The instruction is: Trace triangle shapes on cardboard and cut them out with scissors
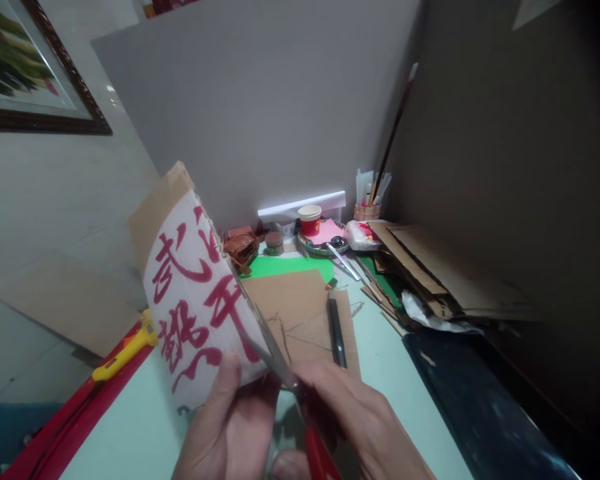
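My left hand [230, 420] grips the lower edge of a piece of cardboard [185, 280], its thumb on the front. The piece is held up at a slant, tan at the top and white below with large dark red characters. Closed around a pair of scissors with red handles [321, 457] is my right hand [360, 413]. The scissor blades [277, 360] lie along the right edge of the cardboard, close to my left fingers. Behind the hands, a flat brown cardboard sheet [300, 300] rests on the table.
A black pen-like tool [336, 330] lies on the flat sheet. To the left is a yellow tool [127, 353]. A red paper cup [310, 223] and a brush holder [367, 211] stand at the back. Stacked cardboard [445, 273] and a dark panel [465, 387] occupy the right.
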The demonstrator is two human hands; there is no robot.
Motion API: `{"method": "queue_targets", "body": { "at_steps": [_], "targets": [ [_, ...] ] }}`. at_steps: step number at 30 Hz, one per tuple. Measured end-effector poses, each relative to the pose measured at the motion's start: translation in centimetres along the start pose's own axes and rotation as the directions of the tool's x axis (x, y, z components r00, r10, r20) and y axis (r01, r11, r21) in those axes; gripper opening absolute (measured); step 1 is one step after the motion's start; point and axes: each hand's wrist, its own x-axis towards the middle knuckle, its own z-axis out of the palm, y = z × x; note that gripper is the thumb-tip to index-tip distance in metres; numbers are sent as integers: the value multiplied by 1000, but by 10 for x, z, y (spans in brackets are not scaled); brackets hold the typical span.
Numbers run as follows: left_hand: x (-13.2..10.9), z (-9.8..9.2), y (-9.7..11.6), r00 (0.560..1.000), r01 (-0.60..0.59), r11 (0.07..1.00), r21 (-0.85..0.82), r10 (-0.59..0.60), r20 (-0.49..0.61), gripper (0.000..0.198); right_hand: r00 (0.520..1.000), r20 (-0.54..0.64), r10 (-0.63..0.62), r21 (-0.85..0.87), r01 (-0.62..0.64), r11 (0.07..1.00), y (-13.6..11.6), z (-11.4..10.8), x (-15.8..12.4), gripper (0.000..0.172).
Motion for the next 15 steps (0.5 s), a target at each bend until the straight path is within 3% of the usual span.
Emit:
{"method": "queue_targets", "body": {
  "at_steps": [6, 10, 15],
  "targets": [
    [4, 7, -1, 999, 25, 1000, -3, -24, 49, 69, 999, -25, -21, 21, 21, 1000, -5, -1, 2, 24],
    [5, 9, -3, 998, 36, 999, -12, -35, 60, 68, 995, -99, -26, -20, 25, 999, -6, 0, 3, 25],
    [2, 5, -11, 999, 25, 999, -32, -24, 45, 59, 996, -79, -38, -62, 33, 998, -9, -4, 0, 18]
  ]
}}
